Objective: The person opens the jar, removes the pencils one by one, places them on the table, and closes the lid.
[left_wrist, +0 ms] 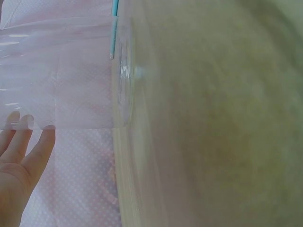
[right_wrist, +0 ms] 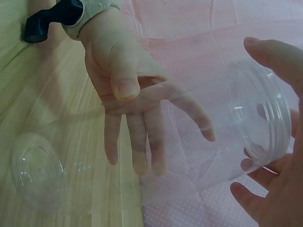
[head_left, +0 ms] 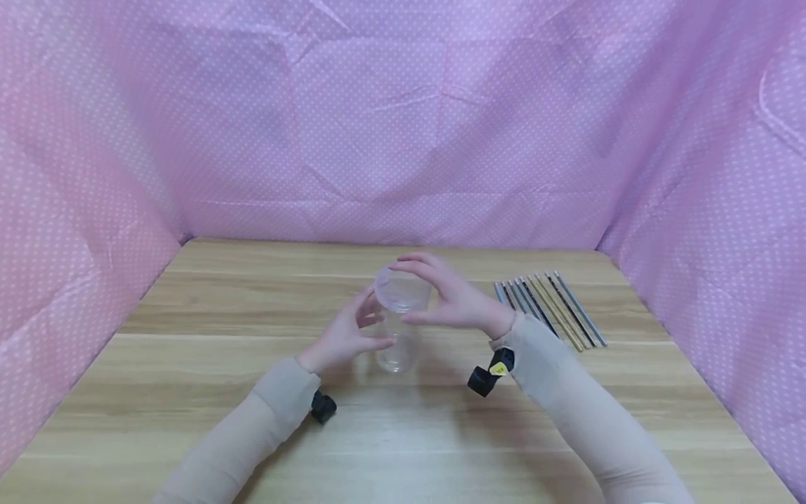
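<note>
A tall clear plastic jar [head_left: 397, 336] stands upright on the wooden table, its ribbed round top [right_wrist: 265, 113] facing up. My left hand [head_left: 343, 338] is beside the jar's left side, with fingers behind it and the thumb in front. Through the clear wall, the right wrist view shows the left fingers [right_wrist: 137, 146] long and spread. In the left wrist view, those fingertips meet the jar's outline. My right hand [head_left: 453, 297] spreads around the top from the right; a gap shows between its thumb [right_wrist: 272, 56] and the rim. Whether a lid is on, I cannot tell.
Several pencils [head_left: 554, 308] lie side by side on the table [head_left: 252, 294] to the right of the jar, partly behind the right wrist. Pink dotted cloth [head_left: 390, 140] hangs at the back and sides. Both wrists carry small black cameras [head_left: 323, 407].
</note>
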`<action>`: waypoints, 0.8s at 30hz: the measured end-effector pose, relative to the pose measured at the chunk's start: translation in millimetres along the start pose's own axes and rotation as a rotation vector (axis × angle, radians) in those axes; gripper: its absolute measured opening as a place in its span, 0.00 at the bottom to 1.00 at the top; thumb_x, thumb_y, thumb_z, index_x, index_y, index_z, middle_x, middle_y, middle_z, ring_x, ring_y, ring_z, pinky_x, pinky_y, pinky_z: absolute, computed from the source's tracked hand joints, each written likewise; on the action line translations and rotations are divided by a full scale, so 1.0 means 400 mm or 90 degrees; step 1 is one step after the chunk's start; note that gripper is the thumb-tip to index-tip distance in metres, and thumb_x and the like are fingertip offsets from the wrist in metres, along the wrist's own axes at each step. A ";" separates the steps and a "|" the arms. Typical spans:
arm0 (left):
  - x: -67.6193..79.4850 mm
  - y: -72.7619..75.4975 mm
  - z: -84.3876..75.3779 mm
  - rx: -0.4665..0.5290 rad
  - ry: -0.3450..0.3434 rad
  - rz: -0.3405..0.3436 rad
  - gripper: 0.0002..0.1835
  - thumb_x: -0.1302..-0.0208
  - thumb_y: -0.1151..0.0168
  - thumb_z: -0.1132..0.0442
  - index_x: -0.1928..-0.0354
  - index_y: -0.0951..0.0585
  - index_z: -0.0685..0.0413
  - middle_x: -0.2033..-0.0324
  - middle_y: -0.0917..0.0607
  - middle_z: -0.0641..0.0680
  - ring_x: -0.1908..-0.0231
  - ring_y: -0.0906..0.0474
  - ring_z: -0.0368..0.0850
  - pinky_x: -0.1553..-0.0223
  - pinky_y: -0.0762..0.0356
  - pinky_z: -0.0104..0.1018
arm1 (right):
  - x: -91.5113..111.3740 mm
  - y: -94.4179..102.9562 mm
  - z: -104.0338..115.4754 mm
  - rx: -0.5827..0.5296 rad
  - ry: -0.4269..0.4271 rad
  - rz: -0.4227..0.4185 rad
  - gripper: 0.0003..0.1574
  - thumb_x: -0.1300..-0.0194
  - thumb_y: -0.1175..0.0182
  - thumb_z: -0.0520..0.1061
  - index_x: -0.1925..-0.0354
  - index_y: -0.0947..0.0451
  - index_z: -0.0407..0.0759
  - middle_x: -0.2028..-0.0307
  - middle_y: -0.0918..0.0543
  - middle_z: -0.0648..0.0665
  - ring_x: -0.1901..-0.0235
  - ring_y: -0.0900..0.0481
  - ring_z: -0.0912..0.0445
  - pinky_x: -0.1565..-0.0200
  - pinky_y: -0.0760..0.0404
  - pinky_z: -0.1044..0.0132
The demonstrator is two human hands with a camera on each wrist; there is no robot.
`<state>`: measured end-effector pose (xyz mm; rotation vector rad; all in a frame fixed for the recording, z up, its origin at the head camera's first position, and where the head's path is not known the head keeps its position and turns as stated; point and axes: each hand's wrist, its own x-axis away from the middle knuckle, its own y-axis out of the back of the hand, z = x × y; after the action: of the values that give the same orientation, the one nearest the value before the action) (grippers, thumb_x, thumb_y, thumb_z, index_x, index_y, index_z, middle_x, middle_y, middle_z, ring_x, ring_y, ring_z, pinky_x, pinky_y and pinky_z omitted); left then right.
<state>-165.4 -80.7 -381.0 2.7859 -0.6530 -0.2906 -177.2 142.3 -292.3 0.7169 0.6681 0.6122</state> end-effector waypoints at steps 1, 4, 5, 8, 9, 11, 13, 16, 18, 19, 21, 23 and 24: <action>-0.002 0.000 -0.001 0.003 -0.002 0.001 0.52 0.50 0.27 0.65 0.28 0.47 0.36 0.34 0.32 0.59 0.40 0.31 0.65 0.42 0.25 0.56 | -0.002 -0.001 0.000 -0.011 -0.005 0.002 0.44 0.49 0.28 0.45 0.36 0.33 0.44 0.35 0.35 0.41 0.35 0.37 0.47 0.35 0.33 0.46; -0.003 0.001 -0.005 0.014 -0.002 0.007 0.52 0.50 0.27 0.63 0.27 0.48 0.34 0.33 0.33 0.59 0.39 0.33 0.66 0.43 0.24 0.55 | -0.003 -0.001 0.003 -0.040 -0.009 0.003 0.42 0.47 0.30 0.42 0.36 0.34 0.43 0.35 0.34 0.40 0.34 0.39 0.47 0.34 0.36 0.46; -0.003 0.001 -0.007 0.016 -0.003 0.007 0.52 0.50 0.27 0.63 0.27 0.49 0.34 0.33 0.33 0.59 0.39 0.33 0.66 0.44 0.24 0.55 | -0.002 0.000 0.003 -0.047 -0.009 0.002 0.41 0.46 0.31 0.42 0.36 0.34 0.43 0.35 0.34 0.41 0.33 0.39 0.48 0.33 0.36 0.46; 0.000 0.000 -0.011 0.012 -0.005 0.001 0.53 0.50 0.27 0.64 0.27 0.49 0.36 0.34 0.32 0.60 0.39 0.33 0.67 0.43 0.25 0.55 | 0.003 0.002 0.002 -0.068 0.002 -0.002 0.39 0.44 0.34 0.40 0.35 0.35 0.41 0.34 0.34 0.39 0.33 0.39 0.47 0.33 0.37 0.46; 0.002 -0.001 -0.012 0.011 -0.006 0.000 0.53 0.50 0.27 0.65 0.27 0.49 0.37 0.34 0.32 0.60 0.39 0.32 0.67 0.42 0.25 0.55 | 0.005 0.002 0.001 -0.074 0.005 -0.005 0.39 0.44 0.34 0.39 0.35 0.36 0.40 0.34 0.33 0.39 0.33 0.39 0.47 0.33 0.37 0.46; 0.004 -0.003 -0.013 0.002 -0.004 -0.003 0.53 0.51 0.27 0.65 0.27 0.48 0.37 0.35 0.31 0.60 0.39 0.31 0.65 0.41 0.26 0.53 | 0.010 0.002 0.000 -0.088 0.007 -0.011 0.39 0.43 0.36 0.38 0.35 0.36 0.40 0.35 0.33 0.39 0.34 0.37 0.46 0.33 0.37 0.46; 0.007 -0.006 -0.010 -0.005 -0.002 -0.003 0.53 0.51 0.27 0.66 0.27 0.48 0.36 0.35 0.30 0.59 0.40 0.30 0.64 0.40 0.27 0.52 | 0.014 -0.001 -0.003 -0.103 0.004 -0.019 0.39 0.43 0.36 0.37 0.35 0.37 0.39 0.36 0.32 0.38 0.36 0.35 0.44 0.34 0.36 0.44; 0.011 -0.009 -0.005 -0.004 0.005 -0.002 0.52 0.50 0.28 0.67 0.28 0.47 0.34 0.36 0.30 0.59 0.40 0.30 0.63 0.39 0.28 0.54 | 0.018 -0.007 -0.005 -0.115 -0.015 -0.037 0.38 0.44 0.35 0.36 0.36 0.35 0.38 0.38 0.29 0.38 0.39 0.32 0.44 0.36 0.32 0.45; 0.012 -0.010 -0.003 -0.003 0.005 -0.002 0.52 0.49 0.28 0.68 0.28 0.47 0.34 0.35 0.30 0.59 0.40 0.30 0.64 0.40 0.28 0.55 | 0.020 -0.012 -0.004 -0.115 -0.031 -0.054 0.38 0.46 0.33 0.35 0.37 0.34 0.37 0.39 0.28 0.37 0.41 0.30 0.44 0.37 0.30 0.47; 0.012 -0.011 -0.001 -0.003 0.006 -0.003 0.52 0.49 0.28 0.68 0.28 0.48 0.33 0.36 0.30 0.59 0.39 0.30 0.64 0.40 0.27 0.54 | 0.021 -0.014 -0.004 -0.114 -0.039 -0.063 0.39 0.47 0.32 0.35 0.38 0.34 0.36 0.40 0.27 0.37 0.41 0.30 0.45 0.37 0.29 0.48; 0.012 -0.012 -0.001 -0.006 0.002 -0.003 0.52 0.49 0.29 0.68 0.28 0.48 0.32 0.35 0.31 0.59 0.39 0.31 0.65 0.41 0.27 0.54 | 0.021 -0.017 -0.002 -0.112 -0.055 -0.082 0.39 0.49 0.30 0.34 0.39 0.33 0.35 0.41 0.26 0.37 0.42 0.29 0.45 0.37 0.28 0.51; 0.011 -0.012 -0.002 -0.010 -0.003 -0.004 0.53 0.49 0.29 0.68 0.27 0.49 0.32 0.35 0.31 0.59 0.39 0.31 0.65 0.41 0.26 0.53 | 0.021 -0.021 0.002 -0.114 -0.073 -0.098 0.41 0.51 0.29 0.35 0.39 0.33 0.35 0.42 0.26 0.37 0.42 0.29 0.45 0.37 0.28 0.51; 0.010 -0.012 -0.003 -0.010 -0.004 -0.003 0.53 0.49 0.29 0.68 0.27 0.49 0.31 0.35 0.31 0.58 0.39 0.31 0.65 0.41 0.25 0.53 | 0.022 -0.022 0.004 -0.114 -0.083 -0.105 0.41 0.51 0.29 0.35 0.39 0.33 0.35 0.42 0.26 0.38 0.42 0.29 0.46 0.37 0.28 0.51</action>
<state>-159.7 -78.0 -382.0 2.7728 -0.6431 -0.3050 -168.1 142.4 -300.8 0.5243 0.5385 0.4626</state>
